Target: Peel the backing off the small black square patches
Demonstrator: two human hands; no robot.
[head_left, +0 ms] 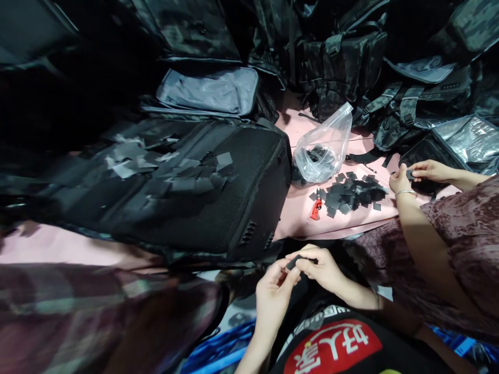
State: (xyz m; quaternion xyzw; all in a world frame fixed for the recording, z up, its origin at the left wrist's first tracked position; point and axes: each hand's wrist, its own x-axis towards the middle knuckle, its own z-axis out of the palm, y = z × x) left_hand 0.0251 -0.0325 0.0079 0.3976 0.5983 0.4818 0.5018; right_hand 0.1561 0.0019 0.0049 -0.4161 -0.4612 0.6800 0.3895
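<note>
My left hand (pixel 273 295) and my right hand (pixel 323 269) meet low in the middle of the view, both pinching one small dark square patch (pixel 294 262) between fingertips. Just ahead lies a large black backpack (pixel 218 197) on its back, strewn with several loose grey and black squares (pixel 187 174). To the right, on the pink surface (pixel 296 218), lies a pile of the same dark squares (pixel 353 192).
A clear plastic bag (pixel 325 148) holding dark pieces stands beyond the pile, with a small red item (pixel 315 209) beside it. Another person's hands (pixel 415 174) at the right hold a dark piece. Camouflage backpacks (pixel 339 62) are heaped along the back.
</note>
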